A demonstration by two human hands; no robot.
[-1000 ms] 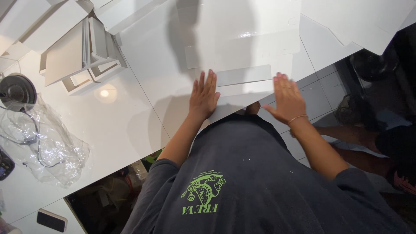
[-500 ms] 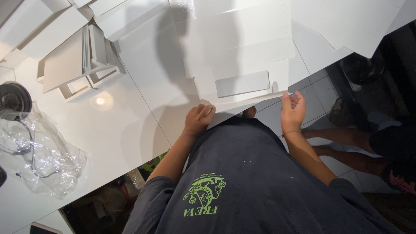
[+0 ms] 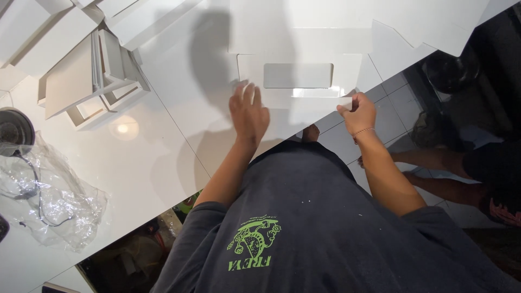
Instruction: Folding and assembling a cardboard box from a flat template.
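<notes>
A flat white cardboard box blank (image 3: 304, 54) with a rectangular clear window (image 3: 297, 75) lies on the glossy white table (image 3: 146, 157) in front of me. My left hand (image 3: 248, 113) rests palm down on the blank's near left corner, fingers spread. My right hand (image 3: 356, 112) pinches the near right flap of the blank at the table's edge.
A stack of folded white boxes (image 3: 87, 76) sits at the far left. More white cardboard sheets (image 3: 429, 21) lie at the back right. A crumpled clear plastic bag (image 3: 46, 201) and a round dark device (image 3: 13, 130) are at the left. Another person's legs (image 3: 434, 173) show on the tiled floor at right.
The panel with the window has been folded away from me and now lies flatter and farther off. My left hand opened and moved up onto the card; my right hand closed on the right flap.
</notes>
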